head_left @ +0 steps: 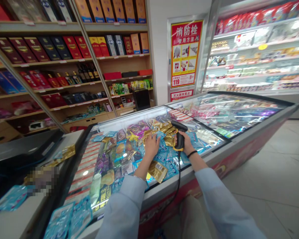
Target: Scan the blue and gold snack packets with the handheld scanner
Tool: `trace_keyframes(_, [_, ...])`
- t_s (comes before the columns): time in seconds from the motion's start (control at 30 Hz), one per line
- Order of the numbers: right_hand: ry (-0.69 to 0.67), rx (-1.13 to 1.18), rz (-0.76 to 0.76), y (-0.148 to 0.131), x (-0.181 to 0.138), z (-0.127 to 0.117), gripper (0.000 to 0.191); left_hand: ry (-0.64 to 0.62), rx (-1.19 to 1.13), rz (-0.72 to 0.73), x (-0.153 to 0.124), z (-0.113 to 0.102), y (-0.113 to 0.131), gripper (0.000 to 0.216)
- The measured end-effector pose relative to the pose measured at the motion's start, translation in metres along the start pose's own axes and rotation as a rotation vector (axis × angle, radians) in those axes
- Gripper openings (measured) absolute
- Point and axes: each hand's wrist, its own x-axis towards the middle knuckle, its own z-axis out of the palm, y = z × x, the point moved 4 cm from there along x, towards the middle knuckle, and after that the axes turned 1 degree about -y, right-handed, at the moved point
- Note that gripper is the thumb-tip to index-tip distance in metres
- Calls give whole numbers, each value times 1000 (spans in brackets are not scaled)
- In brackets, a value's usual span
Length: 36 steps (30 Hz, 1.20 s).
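My right hand [188, 146] is wrapped around the grip of a black and yellow barcode scanner [180, 139]. Its head points left over the pile, and a black cable [178, 179] hangs from its base. My left hand [151, 146] lies palm down with fingers spread on the packets, touching the heap. Gold foil packets [166, 127] are bunched just beyond both hands. Blue packets [162, 156] lie between and around the hands. One gold packet [157, 171] rests near my left wrist. All of them lie on the glass lid of a chest freezer [109, 122].
At the left, a counter [12, 222] carries more blue packets [13, 198] and a gold one [68, 152]. Two blue packets [58, 220] lie on the freezer's near left corner. Shelves of boxes [72, 46] stand behind, and a lit display fridge [259, 63] stands at the right.
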Motion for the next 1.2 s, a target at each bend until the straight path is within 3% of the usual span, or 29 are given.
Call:
trace_keyframes(0.4, [-6, 4, 28, 0, -2, -4, 28, 20, -83, -46, -4, -4, 3, 49])
trace_keyframes(0.63, [-63, 6, -30, -7, -13, 10, 30, 89, -136, -45, 0, -36, 2, 42])
trace_keyframes(0.77, [-191, -42, -29, -9, -19, 47, 31, 152, -103, -68, 1, -71, -16, 41])
trace_keyframes(0.9, [-293, -58, -54, -2, -20, 104, 27, 167, -21, -120, -6, -111, -49, 38])
trace_keyframes(1.07, [-402, -68, 48, 33, -19, 181, 28, 141, 206, -236, -23, -160, -102, 31])
trace_keyframes(1.2, [-401, -94, 126, 72, -18, 225, 30, 69, 424, -335, -42, -185, -144, 29])
